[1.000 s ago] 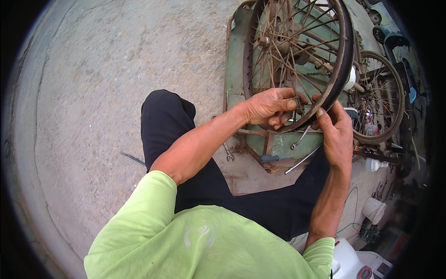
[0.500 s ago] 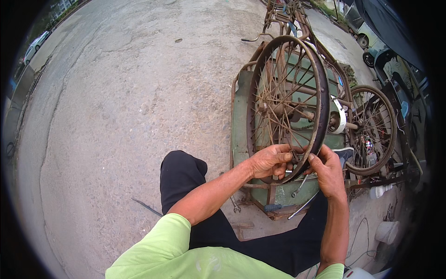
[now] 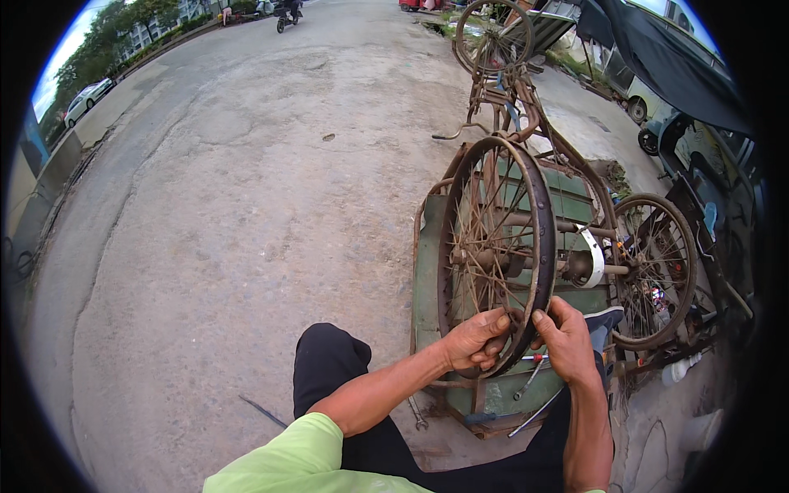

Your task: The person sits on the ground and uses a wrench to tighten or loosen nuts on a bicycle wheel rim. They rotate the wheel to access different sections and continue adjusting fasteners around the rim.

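Note:
A rusty spoked wheel without a tyre stands upright on an overturned tricycle with a green cargo bed. At the wheel's near edge my left hand is closed beside the spokes, thumb pressed over curled fingers; what it pinches, if anything, is hidden. My right hand grips the rim from the right, its thumb on the dark outer band. Just below the hands, a screwdriver with a red part and a metal wrench lie on the green bed.
A second spoked wheel is at the right, joined by the axle. The tricycle's front wheel rises at the far end. On the ground lie a spanner and a dark rod. A motorbike rider is far off.
The view has tilted up, so wheel and hands appear lower and the front wheel and the rider show. My left fingers are curled tighter; my right hand stays on the rim.

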`<state>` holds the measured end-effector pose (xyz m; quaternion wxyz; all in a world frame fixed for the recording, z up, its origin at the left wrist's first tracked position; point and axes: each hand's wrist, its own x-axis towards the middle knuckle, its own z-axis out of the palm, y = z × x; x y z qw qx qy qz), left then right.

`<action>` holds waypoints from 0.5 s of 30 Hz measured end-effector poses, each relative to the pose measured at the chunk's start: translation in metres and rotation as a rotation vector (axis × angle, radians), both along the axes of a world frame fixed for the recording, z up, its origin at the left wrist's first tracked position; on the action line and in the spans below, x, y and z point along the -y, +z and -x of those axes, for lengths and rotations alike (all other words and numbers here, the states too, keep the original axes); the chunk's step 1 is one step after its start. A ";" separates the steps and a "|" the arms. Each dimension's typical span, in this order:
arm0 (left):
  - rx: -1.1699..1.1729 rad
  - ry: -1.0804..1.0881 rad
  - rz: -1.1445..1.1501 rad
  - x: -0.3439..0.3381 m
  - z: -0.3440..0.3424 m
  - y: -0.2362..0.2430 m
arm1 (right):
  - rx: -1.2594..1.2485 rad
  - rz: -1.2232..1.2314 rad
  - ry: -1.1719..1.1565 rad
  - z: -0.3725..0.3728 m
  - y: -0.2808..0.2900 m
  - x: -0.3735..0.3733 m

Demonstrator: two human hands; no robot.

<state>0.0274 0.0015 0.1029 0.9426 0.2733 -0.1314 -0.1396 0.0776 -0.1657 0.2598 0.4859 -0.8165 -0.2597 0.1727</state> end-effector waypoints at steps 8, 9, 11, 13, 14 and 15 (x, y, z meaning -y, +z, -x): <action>-0.016 -0.019 -0.022 -0.001 0.003 -0.002 | 0.032 -0.093 -0.021 0.004 -0.029 0.007; -0.020 0.000 -0.028 -0.001 0.004 0.000 | 0.047 -0.096 -0.014 0.003 -0.033 0.009; -0.007 -0.012 -0.036 0.000 0.004 -0.005 | 0.003 -0.168 -0.050 0.007 -0.041 0.012; -0.009 -0.022 -0.053 0.000 0.005 -0.008 | -0.018 -0.206 -0.069 0.011 -0.051 0.015; -0.016 -0.024 -0.065 -0.002 0.007 -0.009 | -0.017 -0.207 -0.068 0.012 -0.057 0.017; -0.020 -0.029 -0.081 -0.004 0.008 -0.008 | -0.012 -0.211 -0.070 0.013 -0.063 0.019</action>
